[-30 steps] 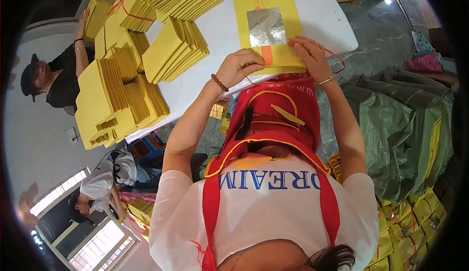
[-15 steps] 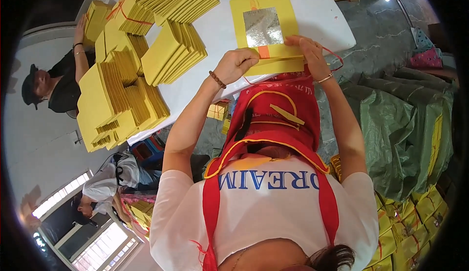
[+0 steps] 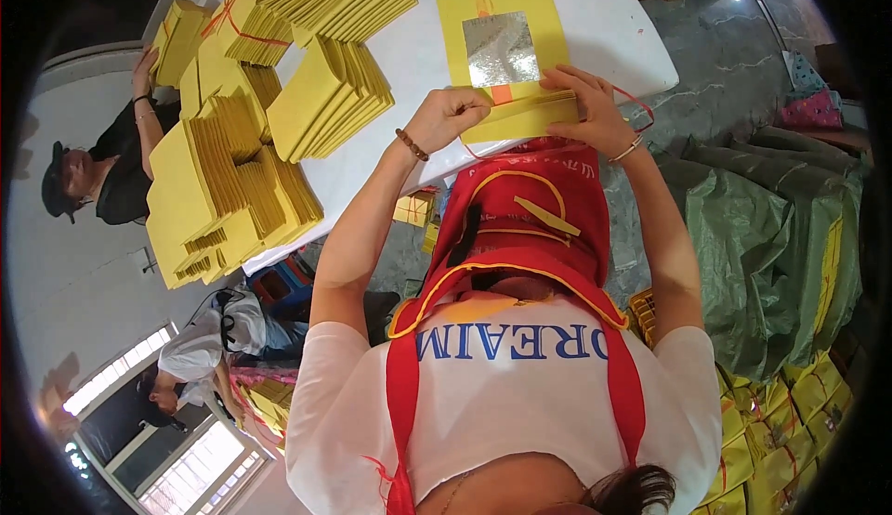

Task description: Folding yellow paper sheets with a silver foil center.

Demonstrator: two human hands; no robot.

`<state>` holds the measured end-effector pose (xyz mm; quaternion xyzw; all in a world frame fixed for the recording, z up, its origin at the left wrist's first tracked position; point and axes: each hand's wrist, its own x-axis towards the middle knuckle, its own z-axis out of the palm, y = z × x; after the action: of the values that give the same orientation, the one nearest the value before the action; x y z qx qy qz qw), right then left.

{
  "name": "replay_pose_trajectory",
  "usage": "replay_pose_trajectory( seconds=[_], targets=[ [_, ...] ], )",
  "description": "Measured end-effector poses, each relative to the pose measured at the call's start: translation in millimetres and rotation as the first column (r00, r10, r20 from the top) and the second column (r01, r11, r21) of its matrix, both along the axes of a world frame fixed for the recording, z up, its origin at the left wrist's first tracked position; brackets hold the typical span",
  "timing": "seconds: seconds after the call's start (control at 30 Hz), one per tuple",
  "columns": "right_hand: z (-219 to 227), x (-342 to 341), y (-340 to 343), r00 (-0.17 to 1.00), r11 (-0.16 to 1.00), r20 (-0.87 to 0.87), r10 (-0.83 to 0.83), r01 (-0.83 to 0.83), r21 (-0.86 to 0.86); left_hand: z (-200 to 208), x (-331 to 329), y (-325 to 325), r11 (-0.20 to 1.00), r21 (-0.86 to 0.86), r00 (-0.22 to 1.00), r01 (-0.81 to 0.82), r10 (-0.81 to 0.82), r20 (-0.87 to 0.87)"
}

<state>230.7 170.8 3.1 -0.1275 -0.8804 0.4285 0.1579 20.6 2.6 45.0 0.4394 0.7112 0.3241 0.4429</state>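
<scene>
A yellow paper sheet with a silver foil square and orange marks lies at the near edge of the white table. Its near part is folded over into a strip. My left hand is closed at the strip's left end, fingertips curled in on the paper. At the right end, my right hand grips the fold, with the fingers along its upper edge and the thumb stretched below. A red cord loops out beside my right wrist, and part of it shows under the paper's near edge.
Stacks of folded yellow paper cover the table's left side, some tied with red string. A person in a black hat reaches to a stack there; another person bends at lower left. Green woven sacks and tied yellow bundles are at right.
My right hand has turned and slid slightly inward, its thumb now lying over the near part of the strip. My left hand has barely moved. The hatted person's arm has shifted slightly.
</scene>
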Motion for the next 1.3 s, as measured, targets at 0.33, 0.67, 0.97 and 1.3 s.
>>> replay_pose_trajectory(
  seconds=[0.33, 0.67, 0.97, 1.3],
  targets=[
    [-8, -2, 0, 1.000, 0.997, 0.008, -0.015, 0.014, 0.074, -3, -3, 0, 1.000, -0.008, 1.000, 0.014, -0.014, 0.009],
    [-6, -2, -1, 1.000, 0.996, 0.004, -0.020, 0.020, 0.089, 6, -3, 3, 0.999, -0.022, 0.999, 0.048, -0.048, 0.006],
    [-7, -3, -1, 1.000, 0.994, -0.009, -0.010, 0.011, 0.107, -12, -7, -2, 0.996, 0.065, 0.998, 0.061, -0.062, 0.011],
    [-21, -2, 0, 0.997, 0.994, 0.000, -0.081, 0.081, 0.071, 4, 21, -10, 0.957, 0.215, 0.929, 0.194, -0.109, -0.352]
  ],
)
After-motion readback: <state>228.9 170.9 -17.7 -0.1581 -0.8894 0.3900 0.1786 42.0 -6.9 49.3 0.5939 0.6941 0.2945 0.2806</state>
